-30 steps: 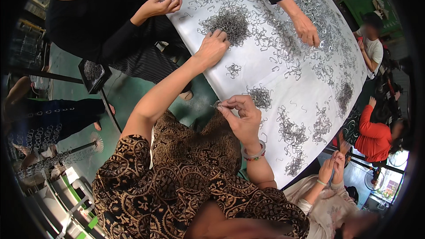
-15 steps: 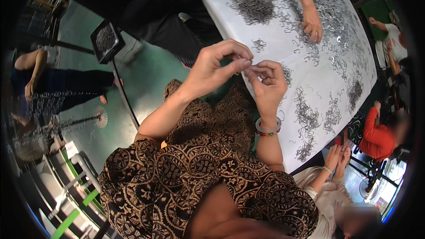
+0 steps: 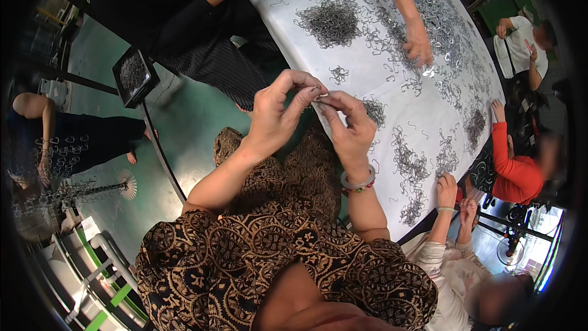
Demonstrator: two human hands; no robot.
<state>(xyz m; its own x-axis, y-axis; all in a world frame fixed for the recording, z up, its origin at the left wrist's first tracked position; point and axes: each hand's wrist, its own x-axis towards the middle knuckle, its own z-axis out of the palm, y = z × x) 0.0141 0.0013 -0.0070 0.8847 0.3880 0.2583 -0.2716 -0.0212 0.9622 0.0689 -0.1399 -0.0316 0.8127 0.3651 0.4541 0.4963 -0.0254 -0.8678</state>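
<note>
My left hand [image 3: 274,113] and my right hand [image 3: 353,129] meet in front of me, just off the near edge of the white-covered table [image 3: 392,89]. Both pinch thumb against fingers, fingertips almost touching. Whatever sits between them is tiny and mostly hidden; I cannot make out its kind. On the table beyond my right hand lies a small heap of metal hooks [image 3: 373,112], partly covered by my fingers. A smaller cluster of hooks [image 3: 338,74] rests a little farther off.
A dense pile of hooks [image 3: 331,22] and a wide spread of hooks [image 3: 444,24] cover the far table. Co-workers' hands [image 3: 418,44] work there. A black tray [image 3: 136,76] of small parts stands at left. Another person's hand [image 3: 446,190] touches the table's right edge.
My hands have shifted slightly left and down in the picture, still pinched together. The person at lower right has parted their hands, one now at the table edge.
</note>
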